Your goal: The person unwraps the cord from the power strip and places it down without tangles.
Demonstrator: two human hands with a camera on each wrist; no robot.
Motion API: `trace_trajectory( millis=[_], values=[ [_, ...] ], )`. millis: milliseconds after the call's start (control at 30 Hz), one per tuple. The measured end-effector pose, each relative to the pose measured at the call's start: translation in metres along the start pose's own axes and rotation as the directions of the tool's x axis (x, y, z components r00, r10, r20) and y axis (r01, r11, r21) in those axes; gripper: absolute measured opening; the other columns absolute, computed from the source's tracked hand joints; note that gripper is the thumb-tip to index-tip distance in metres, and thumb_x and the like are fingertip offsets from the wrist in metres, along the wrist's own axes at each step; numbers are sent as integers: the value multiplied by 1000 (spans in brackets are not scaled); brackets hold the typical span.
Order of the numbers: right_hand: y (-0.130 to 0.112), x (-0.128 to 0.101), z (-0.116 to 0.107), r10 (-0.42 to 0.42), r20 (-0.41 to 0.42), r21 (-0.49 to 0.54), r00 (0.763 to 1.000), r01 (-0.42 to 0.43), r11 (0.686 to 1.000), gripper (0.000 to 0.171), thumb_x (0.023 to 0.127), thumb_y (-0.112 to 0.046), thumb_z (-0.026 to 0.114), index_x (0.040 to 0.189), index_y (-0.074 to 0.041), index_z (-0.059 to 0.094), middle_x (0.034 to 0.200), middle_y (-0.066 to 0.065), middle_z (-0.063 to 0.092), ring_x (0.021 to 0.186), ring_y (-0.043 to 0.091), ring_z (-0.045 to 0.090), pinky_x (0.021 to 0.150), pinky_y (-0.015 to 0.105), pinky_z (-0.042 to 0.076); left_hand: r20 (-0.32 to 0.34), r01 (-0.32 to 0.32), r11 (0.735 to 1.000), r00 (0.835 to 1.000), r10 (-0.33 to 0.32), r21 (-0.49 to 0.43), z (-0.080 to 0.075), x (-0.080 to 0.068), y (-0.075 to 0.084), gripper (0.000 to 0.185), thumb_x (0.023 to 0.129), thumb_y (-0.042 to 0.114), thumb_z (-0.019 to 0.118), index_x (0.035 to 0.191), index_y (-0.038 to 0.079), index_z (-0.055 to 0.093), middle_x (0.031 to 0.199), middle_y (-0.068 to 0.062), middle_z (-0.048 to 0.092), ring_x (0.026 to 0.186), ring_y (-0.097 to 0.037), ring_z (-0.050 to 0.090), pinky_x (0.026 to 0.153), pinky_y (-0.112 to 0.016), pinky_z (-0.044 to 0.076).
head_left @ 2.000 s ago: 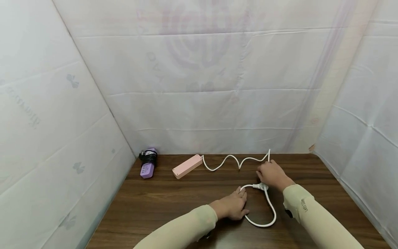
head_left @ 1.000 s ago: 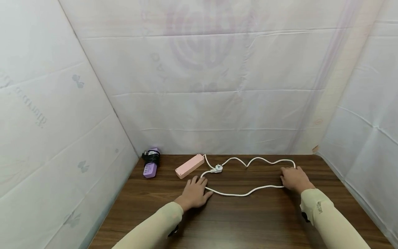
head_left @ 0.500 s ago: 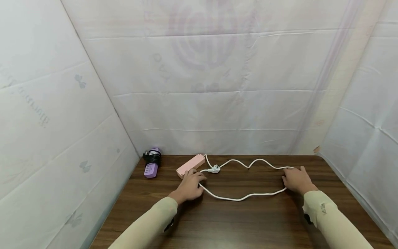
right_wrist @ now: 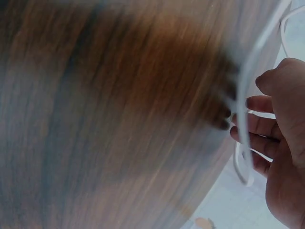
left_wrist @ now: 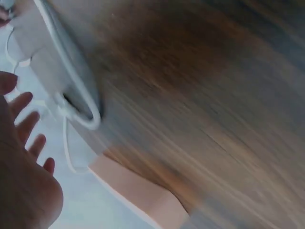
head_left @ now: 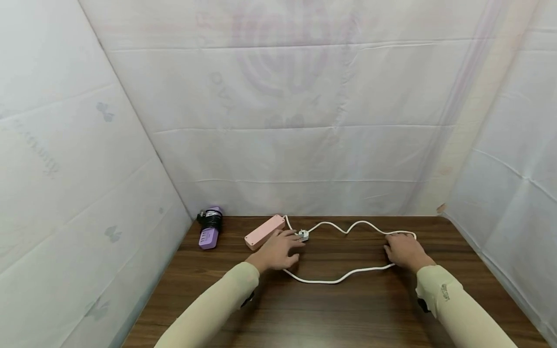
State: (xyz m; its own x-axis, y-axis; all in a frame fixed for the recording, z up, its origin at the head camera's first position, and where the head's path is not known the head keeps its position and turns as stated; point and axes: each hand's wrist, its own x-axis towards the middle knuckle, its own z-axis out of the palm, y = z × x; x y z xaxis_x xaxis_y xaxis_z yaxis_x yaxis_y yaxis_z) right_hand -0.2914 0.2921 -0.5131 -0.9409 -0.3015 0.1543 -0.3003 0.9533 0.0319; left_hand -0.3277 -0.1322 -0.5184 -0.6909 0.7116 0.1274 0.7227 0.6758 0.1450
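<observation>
A pink power strip (head_left: pixel 264 232) lies toward the back left of the wooden table, its white cord (head_left: pixel 324 282) spread in a long loop to the right. Beside the strip sits the cord's white plug (head_left: pixel 303 235), partly covered by fingers in the head view. My left hand (head_left: pixel 277 250) reaches over the cord with fingers spread, fingertips right at the plug. In the left wrist view, that hand's fingers (left_wrist: pixel 28 126) are loosely bent. My right hand (head_left: pixel 404 250) is at the loop's right end, where the cord (right_wrist: pixel 243 95) runs across its relaxed fingers in the right wrist view.
A purple power strip (head_left: pixel 209 238) wrapped in its black cord (head_left: pixel 211 222) lies at the back left corner of the brown table (head_left: pixel 339 319). White sheeting (head_left: pixel 304 159) closes off the back and both sides.
The cord has been drawn out into a wide loop and its plug moved left beside the pink strip. My right hand went right; my left went left, then slightly back right over the plug.
</observation>
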Motion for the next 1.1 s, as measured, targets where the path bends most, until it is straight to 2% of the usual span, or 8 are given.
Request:
trace_trajectory(
  millis=[167, 300, 433, 567, 733, 833, 967, 1100],
  values=[
    [5, 1, 2, -21, -6, 10, 1000, 21, 1000, 13, 96, -15, 70, 91, -4, 65, 86, 14, 73, 88, 39, 73, 82, 58, 57, 129, -5, 976, 991, -23, 218, 3, 21, 23, 50, 106, 26, 60, 156, 26, 55, 173, -2, 39, 161, -27, 38, 124, -50, 41],
    [7, 0, 4, -19, 19, 1, 1000, 19, 1000, 12, 98, -15, 69, 97, -3, 67, 93, 15, 75, 96, 40, 73, 89, 59, 57, 181, 16, 933, 980, -87, 360, 8, 36, 27, 52, 107, 22, 62, 158, 29, 52, 171, 3, 43, 160, -24, 38, 126, -46, 41],
    [14, -7, 7, 19, 38, 9, 999, -19, 1000, 19, 98, -12, 67, 109, 2, 70, 109, 21, 76, 108, 44, 71, 96, 64, 53, 188, 57, 898, 970, -153, 437, 8, 39, 24, 51, 104, 25, 70, 153, 27, 57, 160, 1, 51, 149, -23, 46, 124, -41, 43],
    [23, -12, 7, 43, 51, 22, 998, -45, 999, 26, 99, -11, 65, 116, 7, 69, 117, 26, 74, 113, 45, 70, 97, 65, 52, 123, 79, 880, 980, -153, 468, 5, 29, 13, 42, 98, 25, 77, 138, 21, 68, 138, -3, 62, 126, -22, 56, 111, -35, 50],
    [31, -17, 4, 63, 55, -3, 996, -63, 998, 25, 99, -10, 65, 115, 8, 69, 112, 26, 73, 108, 46, 70, 94, 63, 52, 3, 130, 877, 989, -148, 462, 7, 14, -8, 35, 92, 20, 81, 125, 16, 75, 125, -2, 67, 114, -22, 57, 99, -34, 49],
    [34, -18, 4, 69, 51, -17, 996, -69, 997, 23, 98, -10, 65, 113, 7, 68, 106, 24, 71, 102, 45, 70, 92, 63, 52, -58, 173, 901, 985, -163, 397, 8, 7, -17, 30, 95, 18, 75, 125, 16, 74, 126, -4, 66, 117, -24, 55, 98, -37, 46],
    [36, -18, 4, 64, 47, -20, 997, -63, 998, 26, 98, -10, 64, 115, 9, 68, 108, 26, 71, 104, 46, 70, 93, 63, 52, -103, 239, 930, 970, -218, 278, 10, -1, -25, 29, 101, 19, 69, 130, 17, 71, 132, -9, 63, 124, -29, 54, 104, -44, 46],
    [40, -19, 4, 75, 67, -10, 995, -75, 997, 30, 98, -11, 64, 118, 11, 67, 113, 30, 70, 108, 49, 68, 95, 65, 51, -112, 280, 933, 959, -261, 226, 11, -7, -33, 42, 100, 22, 71, 141, 16, 62, 139, -11, 63, 132, -33, 55, 110, -51, 45]
  ],
)
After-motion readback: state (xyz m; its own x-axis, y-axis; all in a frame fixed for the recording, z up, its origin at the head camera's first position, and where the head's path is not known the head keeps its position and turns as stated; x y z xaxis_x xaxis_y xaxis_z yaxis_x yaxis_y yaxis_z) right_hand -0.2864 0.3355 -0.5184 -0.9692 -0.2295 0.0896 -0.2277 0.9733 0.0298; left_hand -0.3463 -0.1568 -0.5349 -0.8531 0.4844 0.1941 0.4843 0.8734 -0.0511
